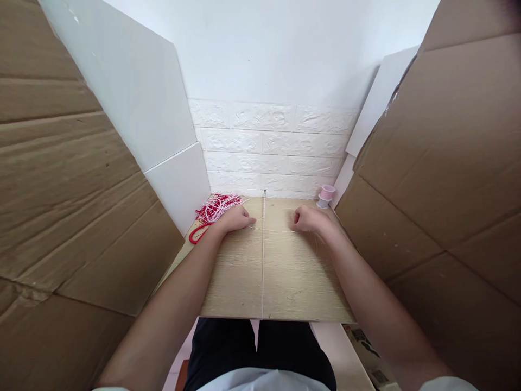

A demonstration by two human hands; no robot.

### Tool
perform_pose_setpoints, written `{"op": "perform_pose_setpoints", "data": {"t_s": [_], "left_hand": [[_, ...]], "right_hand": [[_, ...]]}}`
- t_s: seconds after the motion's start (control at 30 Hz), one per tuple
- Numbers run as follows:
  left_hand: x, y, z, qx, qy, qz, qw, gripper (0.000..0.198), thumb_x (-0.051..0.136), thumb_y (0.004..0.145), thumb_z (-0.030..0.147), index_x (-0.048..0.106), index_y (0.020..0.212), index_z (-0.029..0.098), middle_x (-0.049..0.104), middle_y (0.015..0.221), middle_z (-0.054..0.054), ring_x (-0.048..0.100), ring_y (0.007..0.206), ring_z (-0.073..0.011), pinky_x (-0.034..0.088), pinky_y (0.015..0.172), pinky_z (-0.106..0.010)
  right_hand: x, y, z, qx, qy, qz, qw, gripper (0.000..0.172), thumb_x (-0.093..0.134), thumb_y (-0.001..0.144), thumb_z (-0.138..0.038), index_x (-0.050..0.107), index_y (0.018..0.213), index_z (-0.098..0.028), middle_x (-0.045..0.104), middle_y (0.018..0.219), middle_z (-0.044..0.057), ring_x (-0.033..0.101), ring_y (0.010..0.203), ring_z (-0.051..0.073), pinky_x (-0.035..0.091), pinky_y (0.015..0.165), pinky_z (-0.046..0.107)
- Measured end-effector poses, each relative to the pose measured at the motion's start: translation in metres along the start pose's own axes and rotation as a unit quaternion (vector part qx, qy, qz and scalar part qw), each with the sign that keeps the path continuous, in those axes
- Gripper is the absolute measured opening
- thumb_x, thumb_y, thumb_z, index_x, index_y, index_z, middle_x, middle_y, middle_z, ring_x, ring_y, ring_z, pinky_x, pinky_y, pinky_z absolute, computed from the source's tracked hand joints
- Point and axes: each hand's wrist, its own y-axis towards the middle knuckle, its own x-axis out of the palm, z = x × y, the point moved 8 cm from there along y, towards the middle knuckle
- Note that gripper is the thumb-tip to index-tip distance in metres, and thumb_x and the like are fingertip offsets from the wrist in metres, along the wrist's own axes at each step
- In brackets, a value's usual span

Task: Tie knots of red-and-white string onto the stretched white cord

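A thin pale cord (263, 271) runs straight down the middle of a light wooden board (293, 282), from a pin at the far edge to the near edge. My left hand (236, 219) rests closed on the board just left of the cord. My right hand (306, 219) is closed just right of it. A fine thread (272, 230) stretches between both hands across the cord, pinched at each end.
A heap of red and white threads (217, 207) lies at the board's far left, with red scissors (198, 232) beside it. A pink spool (326, 195) stands at the far right. Cardboard sheets (73, 206) wall in both sides; a white brick-pattern wall is behind.
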Motion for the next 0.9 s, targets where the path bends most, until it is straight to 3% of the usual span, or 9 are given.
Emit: {"op": "perform_pose_setpoints", "data": {"t_s": [0.13,0.23,0.37,0.53,0.63,0.77,0.9], "left_hand": [[-0.001,0.0,0.002,0.005,0.007,0.008,1.0,0.043,0.063,0.07,0.047,0.045,0.042,0.02,0.034,0.044,0.003,0.033,0.047,-0.0118,0.02,0.051,-0.03],[-0.001,0.0,0.003,0.0,0.013,0.008,1.0,0.041,0.063,0.07,0.048,0.049,0.045,0.019,0.041,0.047,0.002,0.038,0.049,-0.0129,0.023,0.052,-0.03],[-0.001,-0.001,0.005,0.0,0.017,0.019,1.0,0.038,0.062,0.071,0.048,0.051,0.048,0.019,0.047,0.05,0.001,0.042,0.052,-0.0135,0.025,0.053,-0.03],[-0.004,0.0,0.007,0.001,0.015,0.057,0.998,0.037,0.06,0.073,0.046,0.049,0.049,0.019,0.047,0.05,0.002,0.043,0.052,-0.0135,0.025,0.053,-0.029],[-0.008,-0.001,0.009,0.002,0.005,0.088,0.996,0.038,0.059,0.074,0.046,0.049,0.05,0.019,0.045,0.05,0.002,0.043,0.052,-0.0131,0.026,0.054,-0.029],[-0.005,-0.003,0.028,0.033,-0.055,0.106,0.992,0.036,0.061,0.076,0.046,0.057,0.055,0.017,0.049,0.052,0.002,0.044,0.054,-0.0123,0.029,0.054,-0.028],[0.013,-0.007,0.069,0.123,-0.188,0.033,0.974,0.032,0.063,0.078,0.045,0.073,0.078,0.014,0.07,0.077,-0.004,0.059,0.072,-0.0161,0.042,0.066,-0.026]], "right_hand": [[-0.007,0.006,0.014,0.037,0.004,0.07,0.997,0.018,0.071,0.07,-0.037,0.072,0.082,-0.023,0.07,0.086,0.009,0.061,0.076,0.023,0.039,0.063,0.03],[0.007,0.015,0.021,0.025,0.035,0.027,0.999,0.023,0.073,0.069,-0.042,0.07,0.077,-0.021,0.069,0.079,0.007,0.06,0.071,0.02,0.039,0.061,0.029],[0.02,0.024,0.025,-0.004,0.08,-0.004,0.997,0.015,0.068,0.072,-0.03,0.063,0.063,-0.019,0.063,0.065,0.003,0.056,0.06,0.016,0.033,0.054,0.027],[0.015,0.029,0.022,-0.039,0.174,0.062,0.982,0.008,0.063,0.072,-0.018,0.059,0.065,-0.019,0.065,0.071,0.002,0.055,0.064,0.014,0.034,0.056,0.025],[0.008,0.026,0.019,-0.032,0.305,0.095,0.947,0.01,0.06,0.071,-0.012,0.061,0.078,-0.019,0.065,0.073,0.001,0.053,0.063,0.012,0.035,0.056,0.023],[0.008,0.02,0.007,-0.032,0.494,0.029,0.868,0.023,0.062,0.073,-0.015,0.066,0.095,-0.019,0.065,0.076,0.001,0.055,0.066,0.012,0.039,0.059,0.022],[0.008,0.015,-0.008,-0.056,0.61,-0.035,0.79,0.022,0.069,0.069,-0.019,0.071,0.091,-0.017,0.071,0.091,0.006,0.06,0.075,0.013,0.045,0.067,0.024]]}}
